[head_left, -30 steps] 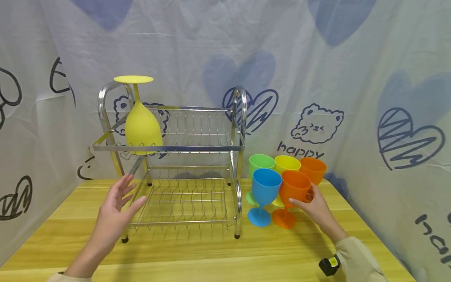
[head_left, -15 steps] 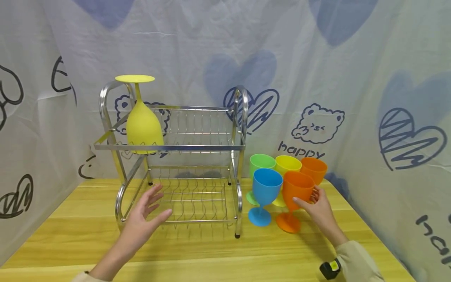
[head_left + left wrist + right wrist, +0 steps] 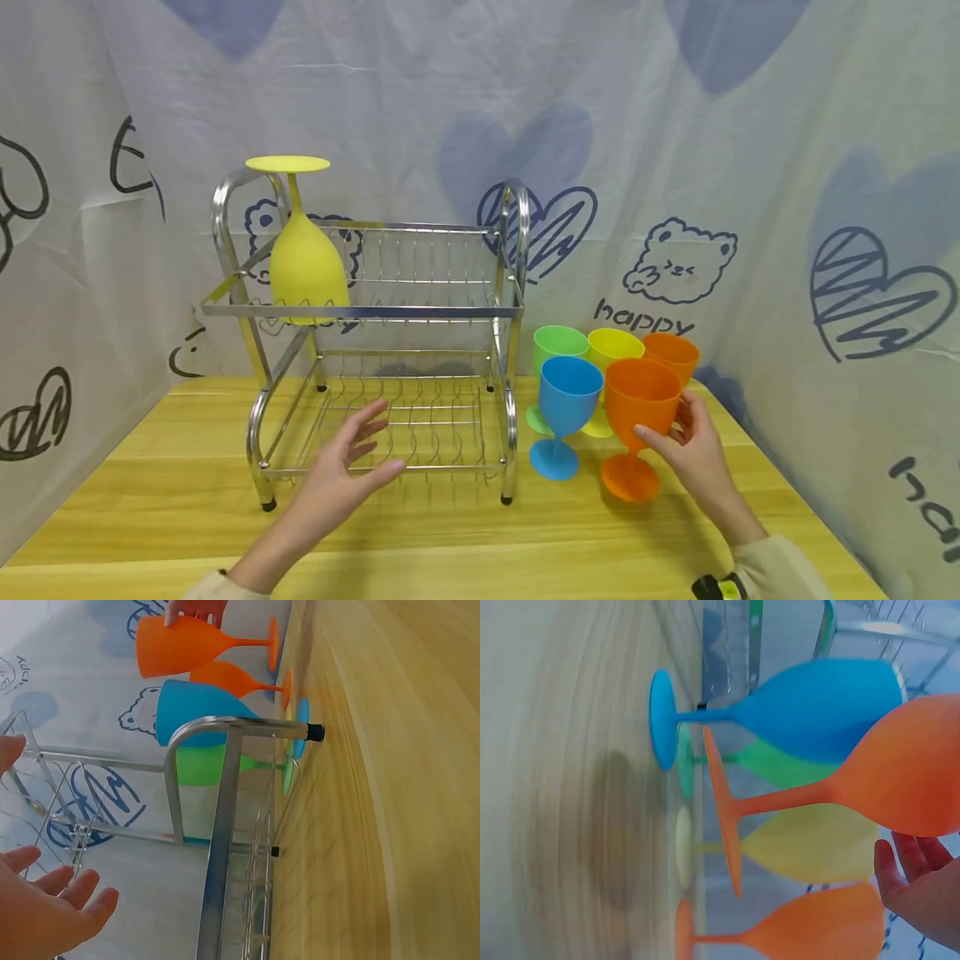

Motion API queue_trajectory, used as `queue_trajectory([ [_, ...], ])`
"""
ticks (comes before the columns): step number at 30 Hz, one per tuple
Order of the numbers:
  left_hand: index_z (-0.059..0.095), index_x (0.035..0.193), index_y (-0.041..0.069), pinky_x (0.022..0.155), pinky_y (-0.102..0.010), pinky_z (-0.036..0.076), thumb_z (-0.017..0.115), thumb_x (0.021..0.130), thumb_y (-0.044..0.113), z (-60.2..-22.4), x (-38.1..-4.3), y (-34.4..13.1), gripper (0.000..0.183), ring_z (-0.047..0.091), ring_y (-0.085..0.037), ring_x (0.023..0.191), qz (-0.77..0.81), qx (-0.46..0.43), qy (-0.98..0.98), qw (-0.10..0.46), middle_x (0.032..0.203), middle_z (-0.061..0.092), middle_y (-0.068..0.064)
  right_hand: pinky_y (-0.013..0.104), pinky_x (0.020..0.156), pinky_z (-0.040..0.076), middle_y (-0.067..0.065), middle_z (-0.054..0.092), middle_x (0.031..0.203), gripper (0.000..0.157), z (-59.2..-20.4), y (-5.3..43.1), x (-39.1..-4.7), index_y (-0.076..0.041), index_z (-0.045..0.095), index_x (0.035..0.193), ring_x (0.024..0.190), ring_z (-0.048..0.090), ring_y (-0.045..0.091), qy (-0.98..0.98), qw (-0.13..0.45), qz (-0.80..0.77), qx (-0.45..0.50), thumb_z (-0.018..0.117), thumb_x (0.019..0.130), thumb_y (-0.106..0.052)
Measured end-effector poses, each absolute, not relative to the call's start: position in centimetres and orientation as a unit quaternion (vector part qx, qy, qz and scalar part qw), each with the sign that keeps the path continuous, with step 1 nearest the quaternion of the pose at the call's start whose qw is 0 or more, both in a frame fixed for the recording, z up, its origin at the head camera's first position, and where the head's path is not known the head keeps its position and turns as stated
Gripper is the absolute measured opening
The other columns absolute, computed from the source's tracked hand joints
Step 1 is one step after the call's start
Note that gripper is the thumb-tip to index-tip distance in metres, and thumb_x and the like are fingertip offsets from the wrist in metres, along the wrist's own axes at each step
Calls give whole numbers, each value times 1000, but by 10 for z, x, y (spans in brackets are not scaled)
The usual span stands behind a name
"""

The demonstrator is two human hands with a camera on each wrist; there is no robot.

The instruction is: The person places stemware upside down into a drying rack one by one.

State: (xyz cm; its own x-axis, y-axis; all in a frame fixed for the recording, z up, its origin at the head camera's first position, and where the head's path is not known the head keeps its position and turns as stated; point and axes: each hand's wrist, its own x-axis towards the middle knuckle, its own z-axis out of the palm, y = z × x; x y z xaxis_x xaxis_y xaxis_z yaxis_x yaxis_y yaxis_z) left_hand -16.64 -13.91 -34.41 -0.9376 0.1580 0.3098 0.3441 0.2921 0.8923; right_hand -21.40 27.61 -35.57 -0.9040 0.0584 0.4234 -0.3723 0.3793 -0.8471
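Observation:
My right hand (image 3: 693, 454) grips the bowl of an orange plastic goblet (image 3: 639, 404), thumb on the near side and fingers behind it. In the right wrist view this goblet's foot (image 3: 724, 810) is off the table and slightly tilted. Just left of it stands a blue goblet (image 3: 570, 396). Behind are a green goblet (image 3: 558, 343), a yellow goblet (image 3: 615, 346) and a second orange goblet (image 3: 672, 354), all upright. My left hand (image 3: 341, 467) is held with spread fingers in front of the dish rack's lower tier, holding nothing.
The two-tier metal dish rack (image 3: 390, 312) stands on the wooden table (image 3: 420, 550), left of the goblets. A yellow goblet (image 3: 307, 262) rests upside down at the left of its upper tier. A patterned curtain (image 3: 390, 83) hangs behind and at both sides.
The right hand has lifted the front orange goblet and drawn it nearer and slightly right, away from the blue one. The left hand has moved right across the front of the rack.

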Motion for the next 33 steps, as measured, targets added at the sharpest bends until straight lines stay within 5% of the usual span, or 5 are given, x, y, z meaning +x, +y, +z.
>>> queue_trajectory([
  [10,35,149,13,105,-56,35,75,85,20,-341,-168,-121,76,40,-40,130,-575,-183,-796,49,149,36,-17,12,86,42,17,48,129,68,-347,249,-197,3,35,141,104,50,5,-795,217,531,199,70,82,6],
  [18,35,149,18,105,-55,36,77,83,21,-345,-169,-109,79,42,-38,130,-574,-200,-793,44,150,37,-13,17,89,42,14,51,131,74,-340,227,-186,-1,38,142,109,48,9,-821,185,497,212,77,80,-3],
  [26,37,148,15,103,-56,37,79,80,17,-347,-169,-99,80,44,-37,127,-583,-215,-783,33,148,39,-13,40,89,50,4,55,129,73,-340,208,-186,-8,45,140,111,50,15,-839,161,441,274,82,77,-13],
  [33,37,148,17,99,-58,40,82,77,24,-349,-169,-90,85,46,-39,124,-565,-245,-787,26,144,42,-17,37,87,53,4,54,129,76,-342,188,-184,-11,47,140,109,53,17,-847,138,397,327,84,76,-24],
])
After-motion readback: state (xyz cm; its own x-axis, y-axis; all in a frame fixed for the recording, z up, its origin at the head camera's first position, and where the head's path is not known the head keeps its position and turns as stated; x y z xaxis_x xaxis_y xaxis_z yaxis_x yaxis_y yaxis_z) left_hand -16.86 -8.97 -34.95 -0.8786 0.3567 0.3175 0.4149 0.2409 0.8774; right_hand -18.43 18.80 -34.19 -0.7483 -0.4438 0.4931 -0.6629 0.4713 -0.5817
